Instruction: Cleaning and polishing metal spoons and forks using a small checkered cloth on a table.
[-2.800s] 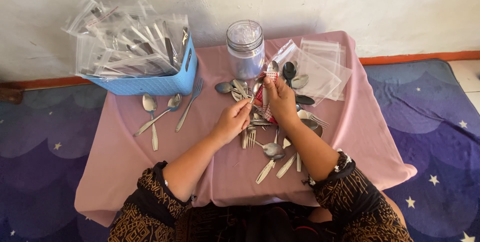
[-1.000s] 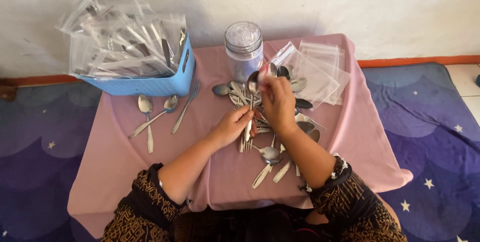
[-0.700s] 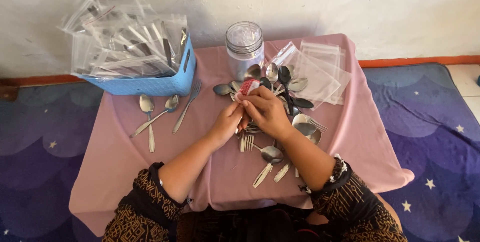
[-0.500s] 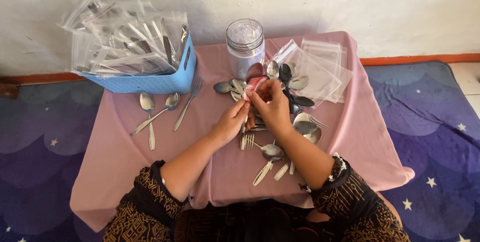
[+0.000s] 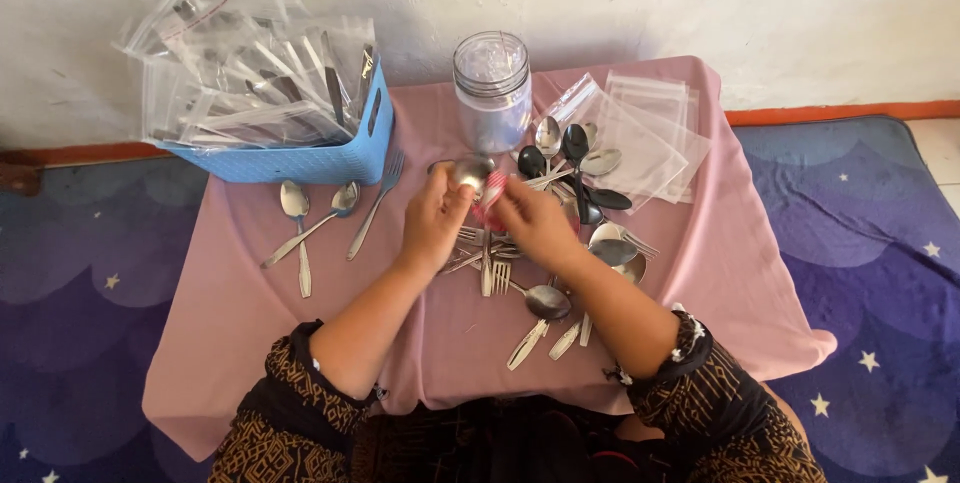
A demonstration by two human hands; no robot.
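The left hand (image 5: 435,220) gripped a spoon (image 5: 472,172); the right hand (image 5: 535,224) pinched a red thing (image 5: 490,205) beside it.

Spoon (image 5: 472,173) held in left hand (image 5: 432,225): polished metal, glossy, mirror-like bowl. Loose cutlery pile (image 5: 560,243): same shiny steel, some bowls reflecting dark. Jar (image 5: 491,91): clear glass, smooth. Zip bags (image 5: 650,138): thin clear plastic, glossy, crinkled. Basket (image 5: 300,158): blue moulded plastic, matt. Bench cover (image 5: 230,273): pink cloth, matt, soft folds. Carpet (image 5: 860,243): blue-purple cloth, matt.
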